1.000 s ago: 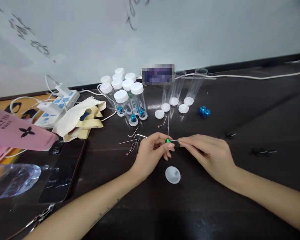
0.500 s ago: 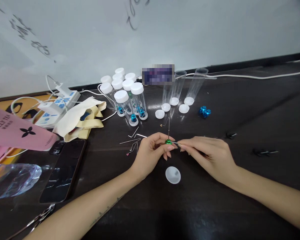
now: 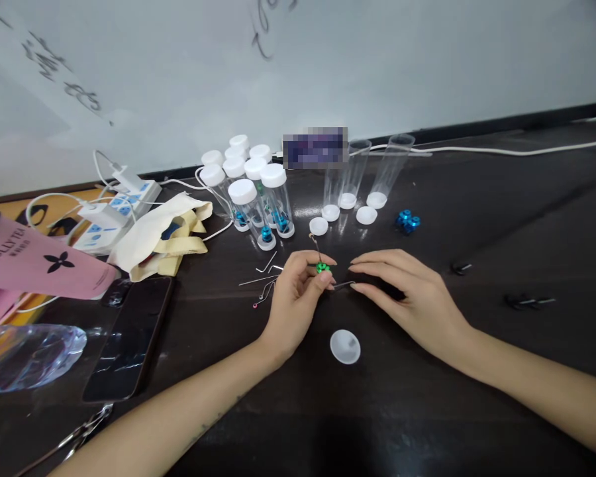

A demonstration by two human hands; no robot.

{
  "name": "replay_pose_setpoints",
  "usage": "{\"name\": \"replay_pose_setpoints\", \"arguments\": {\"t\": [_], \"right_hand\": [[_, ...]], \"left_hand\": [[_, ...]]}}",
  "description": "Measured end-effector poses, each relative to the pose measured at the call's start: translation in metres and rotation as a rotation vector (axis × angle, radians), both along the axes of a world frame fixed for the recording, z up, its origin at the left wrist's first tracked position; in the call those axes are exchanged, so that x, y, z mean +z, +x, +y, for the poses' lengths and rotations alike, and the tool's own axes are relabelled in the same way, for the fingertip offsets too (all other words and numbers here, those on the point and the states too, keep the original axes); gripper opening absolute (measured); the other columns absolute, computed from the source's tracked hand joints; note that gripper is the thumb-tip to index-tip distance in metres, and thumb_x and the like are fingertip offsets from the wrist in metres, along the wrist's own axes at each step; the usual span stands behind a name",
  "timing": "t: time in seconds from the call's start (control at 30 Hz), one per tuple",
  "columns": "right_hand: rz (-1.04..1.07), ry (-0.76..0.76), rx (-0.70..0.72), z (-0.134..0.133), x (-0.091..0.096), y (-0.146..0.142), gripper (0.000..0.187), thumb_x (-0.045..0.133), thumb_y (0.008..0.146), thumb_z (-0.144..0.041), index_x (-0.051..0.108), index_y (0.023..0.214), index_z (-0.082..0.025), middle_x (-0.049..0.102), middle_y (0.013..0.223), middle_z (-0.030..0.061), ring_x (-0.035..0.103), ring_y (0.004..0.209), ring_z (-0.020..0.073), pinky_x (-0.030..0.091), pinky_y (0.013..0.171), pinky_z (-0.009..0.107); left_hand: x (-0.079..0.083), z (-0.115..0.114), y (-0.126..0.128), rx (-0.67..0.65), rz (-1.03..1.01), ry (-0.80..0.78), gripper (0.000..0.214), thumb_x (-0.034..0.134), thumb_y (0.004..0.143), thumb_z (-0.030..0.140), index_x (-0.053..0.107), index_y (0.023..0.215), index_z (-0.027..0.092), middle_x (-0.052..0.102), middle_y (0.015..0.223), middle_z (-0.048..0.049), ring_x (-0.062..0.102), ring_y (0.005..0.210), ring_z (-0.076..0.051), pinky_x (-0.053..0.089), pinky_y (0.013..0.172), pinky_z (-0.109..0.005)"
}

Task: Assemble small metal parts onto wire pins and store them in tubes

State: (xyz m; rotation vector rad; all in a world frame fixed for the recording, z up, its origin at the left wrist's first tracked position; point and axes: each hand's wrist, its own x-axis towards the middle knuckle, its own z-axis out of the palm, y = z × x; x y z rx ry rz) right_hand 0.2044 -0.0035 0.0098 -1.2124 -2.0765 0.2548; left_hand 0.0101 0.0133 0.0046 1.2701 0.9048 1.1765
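A small green bead (image 3: 321, 267) is held above the middle of the dark table (image 3: 477, 411), threaded on a thin bent wire (image 3: 343, 285). It is pinched between the thumb and curled fingertips of the left hand (image 3: 295, 298). The wire's free end is met by the right hand (image 3: 407, 291), whose fingers are stretched out almost flat. Whether the wire is actually gripped there cannot be told. One loose white cap (image 3: 345, 346) lies just in front of the hands, and two smaller caps (image 3: 318, 226) lie behind them. Several spare wires (image 3: 265, 278) are scattered beside the left hand. Further back, about nine capped tubes (image 3: 273, 199) are grouped together, and blue pieces are seen at the bottom of at least three. Three open tubes (image 3: 392, 165) are stood to their right, with nothing seen in them. A small cluster of blue pieces (image 3: 406, 221) lies near these. At the left edge are found one phone (image 3: 124, 338), one pink cup (image 3: 40, 262), one cloth bag (image 3: 159, 235) and one power strip (image 3: 114, 209).
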Motion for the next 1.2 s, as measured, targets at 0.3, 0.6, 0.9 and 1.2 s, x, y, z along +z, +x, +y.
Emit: {"name": "replay_pose_setpoints", "arguments": {"t": [0.3,0.6,0.9,1.2], "right_hand": [[0.036,0.043,-0.031,-0.008,0.007,0.0,0.035,0.042,0.095,-0.007,0.061,0.119,-0.025,0.05,0.112,0.0083,0.055,0.062,0.0091,0.048,0.057,0.027],[0.01,0.172,-0.068,-0.004,0.029,0.004,0.043,0.037,0.092,-0.004,0.06,0.119,-0.028,0.049,0.129,0.0069,0.06,0.06,0.008,0.053,0.059,0.028],[-0.848,0.161,-0.487,0.003,0.049,0.049,0.032,0.061,0.087,-0.045,0.064,0.1,-0.016,0.065,0.091,0.0146,0.059,0.055,0.0203,0.032,0.047,0.031],[-0.505,-0.138,-0.108,0.017,0.011,0.065,0.001,0.057,0.085,-0.021,0.056,0.085,-0.021,0.063,0.088,0.007,0.059,0.064,0.0193,0.039,0.052,0.031]], "left_hand": [[-0.002,0.002,-0.001,-0.04,-0.076,-0.079,0.019,0.064,0.087,0.027,0.067,0.103,0.019,0.068,0.088,-0.0026,0.056,0.07,-0.01,0.047,0.068,-0.023],[-0.002,0.002,0.0,-0.071,-0.228,-0.098,0.013,0.073,0.079,0.021,0.067,0.091,0.018,0.074,0.097,-0.0054,0.063,0.076,-0.01,0.047,0.068,-0.021],[-0.001,0.003,0.002,-0.099,-0.335,-0.186,0.022,0.082,0.066,0.014,0.067,0.082,0.017,0.074,0.091,-0.0024,0.067,0.082,-0.012,0.052,0.082,-0.028],[-0.002,0.004,0.0,-0.096,-0.347,-0.182,0.022,0.082,0.067,0.013,0.068,0.083,0.019,0.075,0.089,-0.0004,0.067,0.088,-0.011,0.049,0.084,-0.025]]}}
